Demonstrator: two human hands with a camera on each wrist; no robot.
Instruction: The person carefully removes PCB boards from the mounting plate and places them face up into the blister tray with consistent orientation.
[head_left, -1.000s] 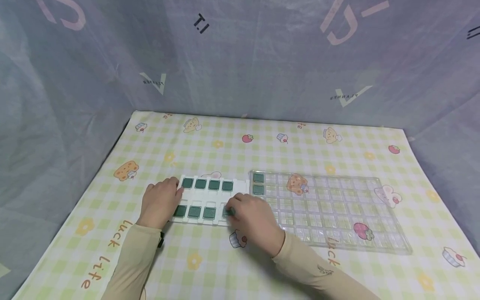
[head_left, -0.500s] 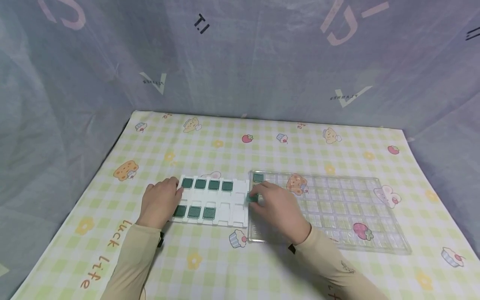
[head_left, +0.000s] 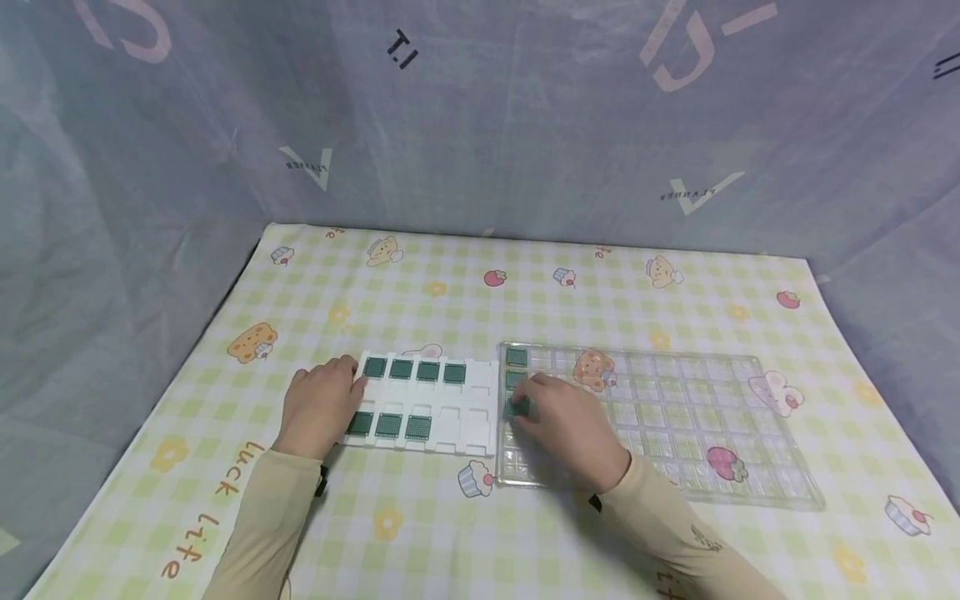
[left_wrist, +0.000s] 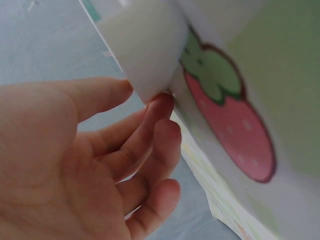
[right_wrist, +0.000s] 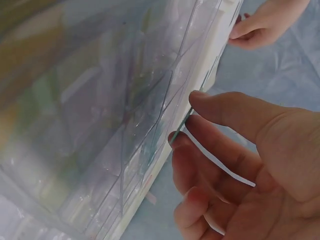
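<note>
My left hand (head_left: 318, 408) pinches the left end of a white tray (head_left: 480, 379) between thumb and fingers; the left wrist view shows the white tray's edge (left_wrist: 145, 50) at the fingertips. Small square green circuit boards (head_left: 418, 427) lie in two rows in this tray. Between thumb and fingers, my right hand (head_left: 573, 429) holds a green circuit board (head_left: 517, 407) at the left column of a clear compartment tray (head_left: 660, 427). Seen edge-on in the right wrist view, that board (right_wrist: 181, 129) is thin. Two more boards (head_left: 516, 368) sit in the compartments behind it.
The trays lie end to end on a checked tablecloth (head_left: 420, 308) with printed cartoons. Grey-blue fabric (head_left: 487, 125) hangs behind the table and at both sides. The clear tray reaches well to the right of my right hand.
My right hand has lifted a circuit board from the white tray's near row and carried it right to the clear tray's third compartment. My left hand has stayed still.
</note>
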